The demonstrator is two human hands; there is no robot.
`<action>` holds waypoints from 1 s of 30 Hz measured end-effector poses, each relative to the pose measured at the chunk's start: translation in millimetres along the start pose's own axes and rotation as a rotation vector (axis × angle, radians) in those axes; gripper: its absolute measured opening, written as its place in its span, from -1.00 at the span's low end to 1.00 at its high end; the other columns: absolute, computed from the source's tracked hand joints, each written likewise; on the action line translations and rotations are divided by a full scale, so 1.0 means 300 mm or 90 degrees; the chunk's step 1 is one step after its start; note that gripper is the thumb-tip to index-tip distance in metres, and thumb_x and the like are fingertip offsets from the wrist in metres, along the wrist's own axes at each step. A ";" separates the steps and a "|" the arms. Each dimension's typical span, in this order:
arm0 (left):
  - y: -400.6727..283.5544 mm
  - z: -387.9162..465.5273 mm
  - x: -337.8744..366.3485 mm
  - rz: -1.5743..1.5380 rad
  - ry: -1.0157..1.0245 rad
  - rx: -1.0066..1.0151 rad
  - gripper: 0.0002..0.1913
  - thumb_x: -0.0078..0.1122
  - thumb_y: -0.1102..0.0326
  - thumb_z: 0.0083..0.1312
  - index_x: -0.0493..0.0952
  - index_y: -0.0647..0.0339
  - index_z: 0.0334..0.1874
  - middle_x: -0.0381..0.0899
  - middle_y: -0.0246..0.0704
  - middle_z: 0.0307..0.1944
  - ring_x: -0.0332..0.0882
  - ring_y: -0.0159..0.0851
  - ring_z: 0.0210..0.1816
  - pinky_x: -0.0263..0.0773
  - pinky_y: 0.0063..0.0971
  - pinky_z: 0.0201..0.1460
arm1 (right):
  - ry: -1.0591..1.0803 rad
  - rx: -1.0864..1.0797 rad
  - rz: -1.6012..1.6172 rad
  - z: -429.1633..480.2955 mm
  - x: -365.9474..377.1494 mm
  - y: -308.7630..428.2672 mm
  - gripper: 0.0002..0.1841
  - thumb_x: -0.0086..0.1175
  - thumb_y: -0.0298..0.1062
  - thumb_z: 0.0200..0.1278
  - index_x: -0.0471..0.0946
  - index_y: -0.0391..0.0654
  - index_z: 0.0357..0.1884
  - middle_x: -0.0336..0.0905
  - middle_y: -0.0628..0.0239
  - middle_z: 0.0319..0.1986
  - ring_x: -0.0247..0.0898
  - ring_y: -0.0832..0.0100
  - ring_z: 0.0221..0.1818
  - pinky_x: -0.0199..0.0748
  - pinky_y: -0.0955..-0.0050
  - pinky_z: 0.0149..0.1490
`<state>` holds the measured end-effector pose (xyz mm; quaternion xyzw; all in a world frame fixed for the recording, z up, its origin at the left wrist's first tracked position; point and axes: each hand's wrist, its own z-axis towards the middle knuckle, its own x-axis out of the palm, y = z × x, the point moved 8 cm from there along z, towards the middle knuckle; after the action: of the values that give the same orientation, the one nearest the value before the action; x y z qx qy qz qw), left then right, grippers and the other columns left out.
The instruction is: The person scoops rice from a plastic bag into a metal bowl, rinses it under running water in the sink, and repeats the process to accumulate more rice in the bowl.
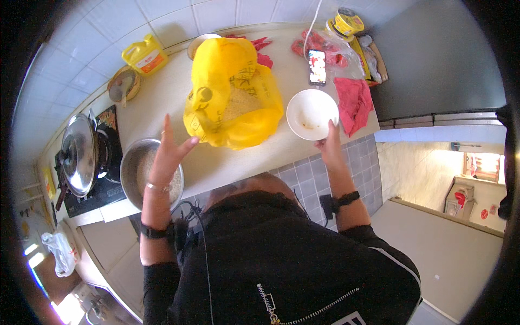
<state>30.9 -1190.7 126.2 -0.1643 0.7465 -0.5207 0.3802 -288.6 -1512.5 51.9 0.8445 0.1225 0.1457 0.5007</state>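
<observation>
A white bowl (312,111) with small brown specks inside is held at its lower right rim by my right hand (331,148). My left hand (168,156), fingers spread and holding nothing, is over the right side of a steel basin (129,172) that contains pale grains like rice. Its thumb points at the lower left edge of an open yellow plastic bag (256,130); whether they touch cannot be told. Inside the bag more rice-like grains (239,101) show.
A lidded steel pan (81,154) sits on the black stove at left. Behind are a yellow jug (146,57), a basket (126,84) and another bowl (195,44). A phone (317,67) with a cable, plastic bags and a red cloth (353,103) lie at right.
</observation>
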 end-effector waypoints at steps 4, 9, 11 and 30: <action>-0.050 0.203 0.198 -0.029 -0.008 0.019 -0.05 0.38 0.14 0.09 -0.04 0.52 0.34 0.15 0.04 0.26 0.21 -0.10 0.27 0.21 -0.38 0.26 | -0.044 0.052 -0.044 0.119 -0.069 -0.111 -0.48 -0.16 0.05 0.34 0.13 -0.01 0.21 0.46 0.30 -0.43 0.31 0.54 -0.70 0.37 0.58 -0.58; 0.135 0.274 0.132 0.014 -0.013 -0.242 -0.45 0.17 0.18 0.23 0.31 0.40 0.17 0.45 -0.13 0.01 0.46 -0.26 0.01 0.45 -0.39 -0.10 | 0.030 0.084 -0.019 0.197 -0.064 -0.157 -0.49 -0.16 0.04 0.34 0.16 -0.01 0.21 0.47 0.31 -0.42 0.31 0.54 -0.70 0.40 0.56 -0.57; 0.184 0.222 0.053 -0.211 -0.143 -0.264 -0.54 0.08 0.15 0.26 0.38 0.33 0.11 0.49 -0.20 -0.06 0.49 -0.31 -0.06 0.45 -0.41 -0.22 | 0.042 0.100 -0.039 0.214 -0.065 -0.164 -0.49 -0.16 0.04 0.33 0.18 -0.02 0.21 0.48 0.32 -0.41 0.32 0.54 -0.69 0.41 0.56 -0.57; 0.592 0.303 -0.820 -0.746 -0.552 -0.016 -0.62 -0.20 0.34 0.35 0.34 0.46 0.13 0.42 -0.06 0.09 0.39 -0.05 0.14 0.37 -0.18 0.16 | 0.138 0.104 -0.141 0.317 -0.017 -0.213 -0.49 -0.08 0.07 0.32 0.26 -0.12 0.12 0.48 0.33 -0.52 0.37 0.54 -0.70 0.42 0.56 -0.59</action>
<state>286.4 -1020.6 48.1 -0.7330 0.3242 -0.5182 0.2985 -262.3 -1561.3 -48.5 0.8432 0.2794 0.1696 0.4268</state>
